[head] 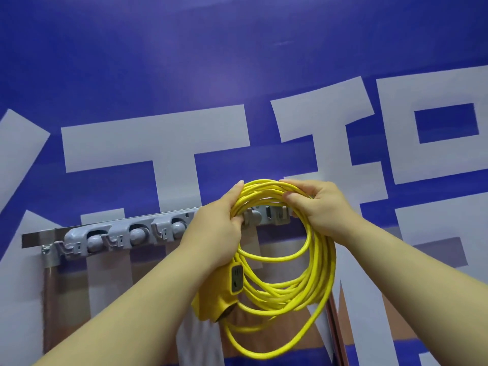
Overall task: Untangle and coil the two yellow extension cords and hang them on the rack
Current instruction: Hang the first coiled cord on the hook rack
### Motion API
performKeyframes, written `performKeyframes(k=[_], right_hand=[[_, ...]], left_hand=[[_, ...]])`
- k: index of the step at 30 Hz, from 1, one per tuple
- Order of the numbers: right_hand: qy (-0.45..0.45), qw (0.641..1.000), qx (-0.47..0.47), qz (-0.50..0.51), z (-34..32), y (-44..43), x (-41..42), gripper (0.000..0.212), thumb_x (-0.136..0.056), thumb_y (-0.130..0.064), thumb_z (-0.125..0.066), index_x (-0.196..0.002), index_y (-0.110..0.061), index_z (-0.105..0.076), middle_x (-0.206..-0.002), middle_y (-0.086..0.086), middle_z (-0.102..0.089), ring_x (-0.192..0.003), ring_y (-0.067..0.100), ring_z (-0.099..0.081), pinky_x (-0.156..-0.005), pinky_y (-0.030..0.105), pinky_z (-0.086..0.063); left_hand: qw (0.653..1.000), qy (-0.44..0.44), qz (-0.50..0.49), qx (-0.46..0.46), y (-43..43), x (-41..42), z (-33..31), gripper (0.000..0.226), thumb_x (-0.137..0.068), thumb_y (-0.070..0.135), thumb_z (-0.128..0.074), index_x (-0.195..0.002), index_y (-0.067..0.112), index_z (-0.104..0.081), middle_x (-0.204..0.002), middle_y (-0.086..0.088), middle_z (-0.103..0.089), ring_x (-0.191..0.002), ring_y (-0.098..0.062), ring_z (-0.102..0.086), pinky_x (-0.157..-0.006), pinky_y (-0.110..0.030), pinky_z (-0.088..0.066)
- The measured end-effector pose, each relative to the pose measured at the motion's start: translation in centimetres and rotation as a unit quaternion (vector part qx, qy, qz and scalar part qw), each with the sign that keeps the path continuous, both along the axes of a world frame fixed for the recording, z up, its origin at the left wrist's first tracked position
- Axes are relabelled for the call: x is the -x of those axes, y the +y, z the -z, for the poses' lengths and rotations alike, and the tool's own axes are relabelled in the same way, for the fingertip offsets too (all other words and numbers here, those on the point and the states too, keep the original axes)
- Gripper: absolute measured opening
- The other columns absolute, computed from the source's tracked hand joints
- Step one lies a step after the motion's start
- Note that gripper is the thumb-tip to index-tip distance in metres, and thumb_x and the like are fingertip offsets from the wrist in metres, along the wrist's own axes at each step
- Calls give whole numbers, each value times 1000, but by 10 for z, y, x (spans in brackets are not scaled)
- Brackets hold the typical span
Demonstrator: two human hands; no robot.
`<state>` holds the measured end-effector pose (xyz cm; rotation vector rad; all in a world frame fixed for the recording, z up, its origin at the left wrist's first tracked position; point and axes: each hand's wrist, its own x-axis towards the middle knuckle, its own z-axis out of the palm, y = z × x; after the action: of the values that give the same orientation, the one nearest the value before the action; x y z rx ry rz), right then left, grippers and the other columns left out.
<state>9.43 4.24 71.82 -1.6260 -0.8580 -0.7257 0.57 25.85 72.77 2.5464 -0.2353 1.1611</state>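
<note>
Gripping from either side, the left hand [224,223] is curling its fingers round the top strands of the coil [320,262], thumb lying up along them, while the right hand [323,207] is wrapping the same bundle with fingers over and thumb under. The coil is hanging below both hands as a loose yellow ring of many turns, some sagging lower. Its socket block [236,278] is dangling under the left wrist. Just behind, the rack [132,233] is running left to right, level with the held arc. A hook [281,215] at its right end is showing through the loop, nearer the right hand, so the arc probably needs lifting over it. A blue wall [237,62] is filling the background.
</note>
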Motion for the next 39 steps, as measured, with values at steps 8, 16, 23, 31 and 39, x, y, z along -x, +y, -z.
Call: performKeyframes(k=[8,16,23,31,39], right_hand=[[6,1000,-10,-14,16,0,0,34,-100,-40,-54,-129,-30,-67,-102,-12,-73,-90,10,-70,-69,18,-56],[38,996,-58,-63,19,1,6,29,-100,-33,-57,-125,-27,-70,-109,-11,-74,-94,7,-71,-68,17,-56],[10,999,-35,-41,24,1,6,31,-96,-45,-57,-125,-39,-67,-114,-18,-69,-107,10,-66,-83,28,-61],[-54,998,-20,38,25,2,2,29,-96,-33,-63,-124,-38,-68,-111,-20,-69,-103,8,-66,-86,31,-60],[-57,997,-14,54,20,4,-4,27,-98,-33,-61,-123,-41,-68,-108,-20,-69,-98,9,-67,-77,28,-62]], left_hand=[[999,25,-8,-19,-1,-4,12,66,-107,28,-42,-155,54,-4,-103,2,-51,-85,-14,-59,-69,-29,-51],[999,40,15,-16,6,-7,17,64,-109,34,-34,-153,57,5,-134,2,-55,-93,-12,-59,-65,-20,-47],[1000,-10,-8,-21,1,-6,20,57,-109,37,-27,-155,54,2,-132,2,-59,-99,-14,-60,-82,-37,-57],[1000,29,4,-8,2,-8,15,57,-109,37,-27,-156,50,2,-128,1,-60,-93,-15,-62,-71,-27,-53],[998,2,46,37,4,-3,20,49,-106,53,-21,-154,56,-12,-142,10,-56,-104,-1,-54,-90,-29,-51]])
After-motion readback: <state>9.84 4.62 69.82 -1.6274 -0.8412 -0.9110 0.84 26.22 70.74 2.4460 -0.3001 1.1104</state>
